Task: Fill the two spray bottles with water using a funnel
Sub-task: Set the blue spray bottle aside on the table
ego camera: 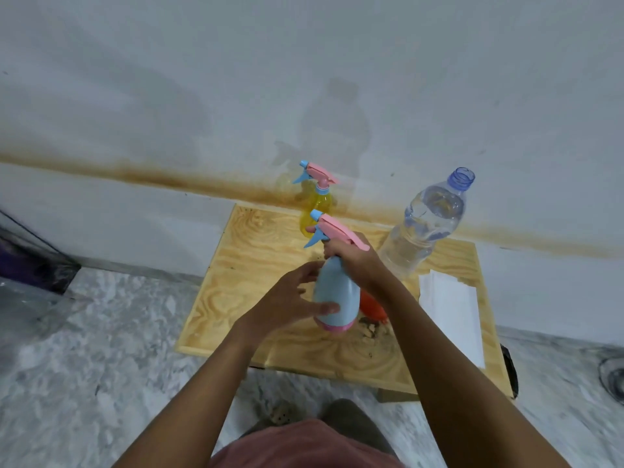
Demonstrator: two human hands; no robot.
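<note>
Blue spray bottle (334, 292) stood at centre of table (243, 265), right hand (354, 261) gripping its neck, left hand (290, 298) cupping its body. Orange funnel (371, 307) largely hidden behind it. Yellow spray bottle (317, 211) and uncapped water bottle (422, 228) stood along far edge.

A low pale plywood board (236, 298) lies on the grey marbled floor (101, 349), its far edge against the white wall (304, 79). At the middle of that far edge stands a yellow translucent plastic spray bottle (317, 211). A clear uncapped plastic water bottle (422, 228) stands near the far right corner. A white folded sheet (452, 315) lies along the right edge. At the board's middle is an upright pale blue plastic spray bottle (336, 292), with the left hand (290, 298) at its left side and the right hand (354, 258) round its neck. An orange plastic funnel (371, 307) lies just right of it, under the right wrist.
</note>
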